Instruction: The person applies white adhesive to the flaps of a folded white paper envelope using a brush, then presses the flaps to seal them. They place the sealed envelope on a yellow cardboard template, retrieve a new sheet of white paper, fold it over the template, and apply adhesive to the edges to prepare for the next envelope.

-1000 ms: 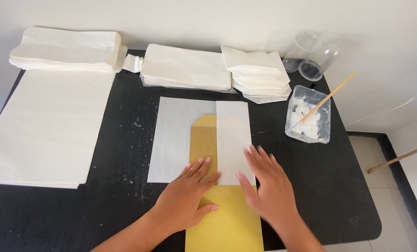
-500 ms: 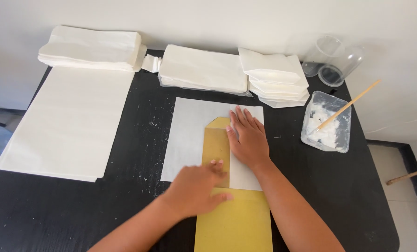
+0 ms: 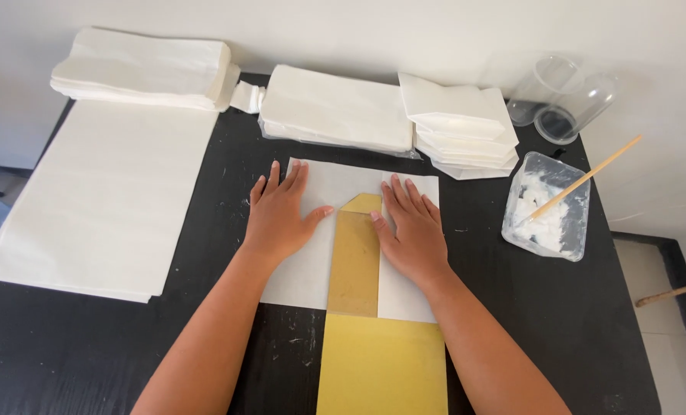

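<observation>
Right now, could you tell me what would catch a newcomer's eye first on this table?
Both hands lie flat at the centre: the left hand and right hand rest on a white sheet either side of a yellow template. At the right stands a clear tub of white paste with a stick.

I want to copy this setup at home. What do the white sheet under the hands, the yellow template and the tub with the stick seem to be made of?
White sheet: thin matte paper, apparently; it lies flat with a crisp folded edge.
Yellow template: probably stiff card, matte, with straight edges.
Tub: clear plastic, glossy and see-through, holding a white paste.
Stick: looks like pale bare wood.
</observation>
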